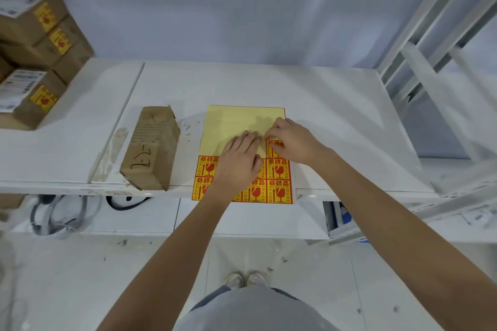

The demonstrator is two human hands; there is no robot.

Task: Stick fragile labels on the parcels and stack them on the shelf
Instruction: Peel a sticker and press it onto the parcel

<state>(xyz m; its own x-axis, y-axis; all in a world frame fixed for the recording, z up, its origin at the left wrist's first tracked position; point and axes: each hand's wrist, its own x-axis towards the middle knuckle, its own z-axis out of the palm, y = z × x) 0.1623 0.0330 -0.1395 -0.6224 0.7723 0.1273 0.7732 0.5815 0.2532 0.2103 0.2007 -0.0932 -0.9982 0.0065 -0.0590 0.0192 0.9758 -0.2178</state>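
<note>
Left hand [239,158] lies flat with straight fingers on the label sheet [242,126], while the right hand [291,142] pinches the corner of a fragile label [273,148]. Sheet rests on the white surface [336,115], near edge overhanging. An unlabelled parcel [150,146] lies just left; labelled parcels [35,43] are stacked far left.

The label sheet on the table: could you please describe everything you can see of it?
The label sheet is pale yellow backing paper lying flat on the white table, its near edge overhanging the table's front. Its far part is bare; red-and-yellow fragile labels remain in the near rows. The left hand presses it flat, while the right hand picks at the farthest remaining label.
</note>
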